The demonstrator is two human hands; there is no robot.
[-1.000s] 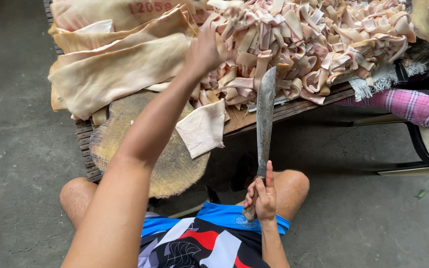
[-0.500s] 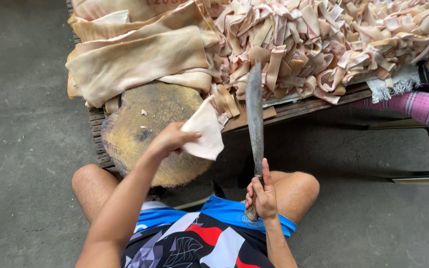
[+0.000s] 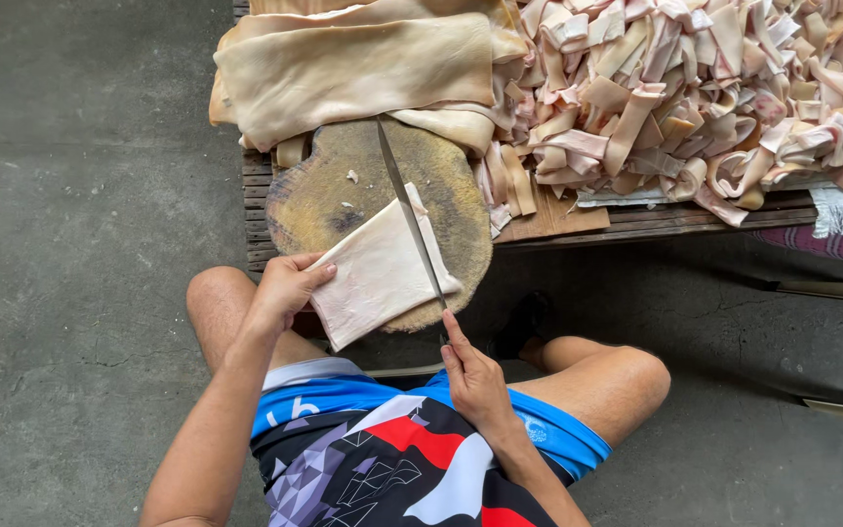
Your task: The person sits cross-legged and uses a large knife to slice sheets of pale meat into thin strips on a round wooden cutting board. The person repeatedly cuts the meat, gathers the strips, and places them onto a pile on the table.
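We are sitting on the concrete floor in front of a round, worn wooden chopping block [image 3: 343, 195], our landmark here. On its near half a pale, flat rectangular sheet of pork skin [image 3: 373, 278] is lying, its near corner hanging over the block's edge. Our left hand [image 3: 285, 288] is gripping the sheet's left edge, fingers [image 3: 316, 276] clamped on it. Our right hand [image 3: 475, 381], just nearer than the block, is closed around the handle of a long, narrow steel knife [image 3: 410, 220], whose blade is lying across the sheet's right side. Behind the block, large tan sheets of skin [image 3: 353, 68] are stacked on the slatted wooden tabletop [image 3: 656, 220]; to the block's right, a heap of cut skin strips [image 3: 695, 93] is spreading.
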